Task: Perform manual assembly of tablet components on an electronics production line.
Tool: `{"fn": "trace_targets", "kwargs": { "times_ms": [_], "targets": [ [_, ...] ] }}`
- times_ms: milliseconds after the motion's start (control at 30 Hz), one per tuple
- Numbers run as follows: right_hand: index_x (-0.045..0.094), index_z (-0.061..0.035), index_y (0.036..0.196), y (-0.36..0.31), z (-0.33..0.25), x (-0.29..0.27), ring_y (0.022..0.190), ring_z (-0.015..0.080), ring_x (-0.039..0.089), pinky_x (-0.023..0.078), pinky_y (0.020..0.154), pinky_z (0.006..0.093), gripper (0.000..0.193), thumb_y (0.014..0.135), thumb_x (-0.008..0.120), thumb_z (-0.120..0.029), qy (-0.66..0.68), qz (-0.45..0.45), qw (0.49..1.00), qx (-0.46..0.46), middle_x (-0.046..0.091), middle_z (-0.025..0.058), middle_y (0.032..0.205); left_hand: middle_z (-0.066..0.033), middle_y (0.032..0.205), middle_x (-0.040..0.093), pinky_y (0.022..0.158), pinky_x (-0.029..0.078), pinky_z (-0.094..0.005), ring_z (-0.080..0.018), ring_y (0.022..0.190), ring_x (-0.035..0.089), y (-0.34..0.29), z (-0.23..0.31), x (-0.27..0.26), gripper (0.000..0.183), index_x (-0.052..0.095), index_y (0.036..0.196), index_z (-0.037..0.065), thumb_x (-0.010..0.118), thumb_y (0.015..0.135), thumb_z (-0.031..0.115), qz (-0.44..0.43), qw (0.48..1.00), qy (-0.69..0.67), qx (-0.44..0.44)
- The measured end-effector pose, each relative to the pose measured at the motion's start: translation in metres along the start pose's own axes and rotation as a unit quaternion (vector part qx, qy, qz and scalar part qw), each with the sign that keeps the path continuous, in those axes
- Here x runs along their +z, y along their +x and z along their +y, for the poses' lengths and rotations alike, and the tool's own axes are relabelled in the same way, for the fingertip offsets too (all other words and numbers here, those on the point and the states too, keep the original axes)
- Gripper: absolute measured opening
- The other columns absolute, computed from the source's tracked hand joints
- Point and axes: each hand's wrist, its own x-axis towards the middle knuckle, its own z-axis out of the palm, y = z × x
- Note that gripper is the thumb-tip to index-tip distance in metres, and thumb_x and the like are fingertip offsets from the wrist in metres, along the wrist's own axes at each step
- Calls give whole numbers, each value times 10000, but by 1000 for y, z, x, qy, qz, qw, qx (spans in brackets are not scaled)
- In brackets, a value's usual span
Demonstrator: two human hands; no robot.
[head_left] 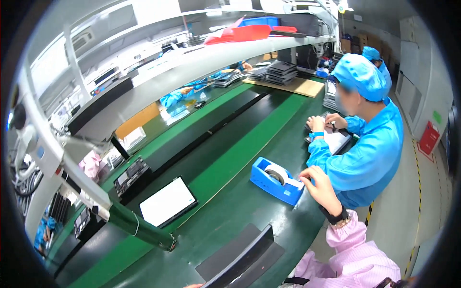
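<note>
My right hand (321,189), in a pink sleeve with a black wristband, is at the front end of a blue tape dispenser (289,194). Its thumb and index finger pinch together at the tape's end there. A white-cored tape roll (276,173) sits inside the dispenser. On the green bench in front of me lies a dark grey sheet-like panel (223,254) with a raised black strip along it. Of my left hand (194,286) only a bit of finger shows at the lower edge, beside that panel; the rest is out of the picture.
A flat device with a white face (168,201) lies left of centre, near a green-and-white post (139,221). Beyond are opened devices (132,177) and a stack of dark panels (281,72) on a board. A co-worker in blue (370,139) works close at my right. A shelf crosses above.
</note>
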Motion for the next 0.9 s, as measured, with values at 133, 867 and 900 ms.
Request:
{"fn": "trace_targets", "kwargs": {
  "times_ms": [133, 867, 900],
  "targets": [
    [634, -28, 837, 5, 35, 6, 852, 291, 539, 443, 758, 368, 156, 818, 637, -183, -116, -52, 991, -26, 565, 119, 873, -132, 734, 559, 671, 440, -311, -233, 698, 545, 2, 0, 4, 315, 565, 719, -65, 436, 840, 195, 3, 1000, 24, 11],
    [656, 101, 958, 9, 68, 24, 668, 77, 555, 398, 650, 197, 283, 808, 589, -131, 400, -128, 865, 274, 662, 84, 805, -122, 718, 564, 651, 436, -312, -225, 683, 545, -1, -9, 1, 353, 576, 728, -49, 445, 821, 265, 23, 999, 37, 33],
    [656, 101, 960, 9, 67, 23, 659, 77, 554, 397, 647, 197, 284, 809, 588, -130, 405, -128, 862, 276, 660, 80, 790, -120, 719, 565, 651, 436, -312, -224, 685, 545, -1, -9, 1, 350, 576, 726, -48, 445, 821, 263, 24, 999, 37, 31]
  ]
}}
